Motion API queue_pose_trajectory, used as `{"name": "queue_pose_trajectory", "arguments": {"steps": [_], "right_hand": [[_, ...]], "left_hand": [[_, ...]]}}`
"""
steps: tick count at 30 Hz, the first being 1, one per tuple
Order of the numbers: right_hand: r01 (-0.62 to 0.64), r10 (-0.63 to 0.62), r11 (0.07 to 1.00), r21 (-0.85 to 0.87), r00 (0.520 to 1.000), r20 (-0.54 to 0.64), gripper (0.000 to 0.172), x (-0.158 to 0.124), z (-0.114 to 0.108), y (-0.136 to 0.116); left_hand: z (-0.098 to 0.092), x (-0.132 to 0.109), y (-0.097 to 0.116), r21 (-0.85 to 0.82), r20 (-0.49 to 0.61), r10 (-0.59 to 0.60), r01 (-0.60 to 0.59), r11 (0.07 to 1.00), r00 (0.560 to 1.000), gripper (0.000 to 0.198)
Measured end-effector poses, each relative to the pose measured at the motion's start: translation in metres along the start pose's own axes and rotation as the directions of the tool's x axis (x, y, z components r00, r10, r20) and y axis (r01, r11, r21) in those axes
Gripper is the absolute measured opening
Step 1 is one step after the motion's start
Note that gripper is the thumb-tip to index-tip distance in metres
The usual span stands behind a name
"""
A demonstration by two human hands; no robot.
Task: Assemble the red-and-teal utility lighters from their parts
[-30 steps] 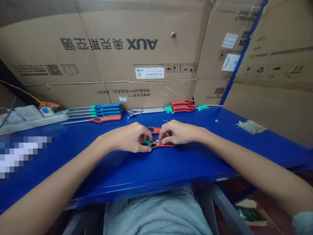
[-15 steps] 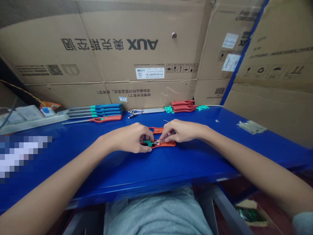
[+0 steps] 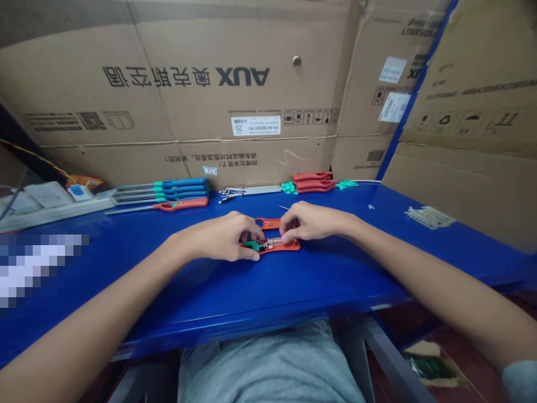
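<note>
An orange lighter handle shell [image 3: 285,245] lies flat on the blue table [image 3: 235,291], with a green trigger piece [image 3: 253,245] and a small clear and metal part inside it. My left hand [image 3: 222,238] pinches the shell's left end at the green piece. My right hand [image 3: 308,222] presses fingertips on the small part near the shell's middle. A second orange shell half [image 3: 267,223] lies just behind, between my hands.
Along the back lie finished blue and orange long-nosed lighters [image 3: 168,193], a bundle of metal tubes [image 3: 251,191], stacked orange shells [image 3: 312,182] with green pieces, and clear parts [image 3: 430,217] at right. Cardboard boxes [image 3: 235,89] wall the back and right.
My right hand has drawn slightly back and up along the shell, uncovering more of its right end. My left hand has stayed put.
</note>
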State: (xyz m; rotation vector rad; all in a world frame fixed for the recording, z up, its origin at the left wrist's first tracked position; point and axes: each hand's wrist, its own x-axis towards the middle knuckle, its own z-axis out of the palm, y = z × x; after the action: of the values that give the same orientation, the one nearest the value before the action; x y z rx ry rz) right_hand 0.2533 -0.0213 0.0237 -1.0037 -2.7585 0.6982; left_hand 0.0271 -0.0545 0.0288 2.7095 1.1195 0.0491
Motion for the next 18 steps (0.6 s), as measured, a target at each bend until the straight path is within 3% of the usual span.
{"name": "queue_pose_trajectory", "arguments": {"steps": [8, 18], "right_hand": [[0.004, -0.002, 1.0, -0.016, 0.996, 0.094, 0.016, -0.003, -0.008, 0.003], [-0.05, 0.045, 0.993, 0.108, 0.998, 0.045, 0.015, 0.002, -0.004, 0.013]], "left_hand": [[0.0, 0.001, 0.0, -0.003, 0.009, -0.018, 0.018, 1.0, 1.0, 0.032], [0.007, 0.005, -0.002, -0.001, -0.005, -0.031, 0.031, 1.0, 0.999, 0.031]]}}
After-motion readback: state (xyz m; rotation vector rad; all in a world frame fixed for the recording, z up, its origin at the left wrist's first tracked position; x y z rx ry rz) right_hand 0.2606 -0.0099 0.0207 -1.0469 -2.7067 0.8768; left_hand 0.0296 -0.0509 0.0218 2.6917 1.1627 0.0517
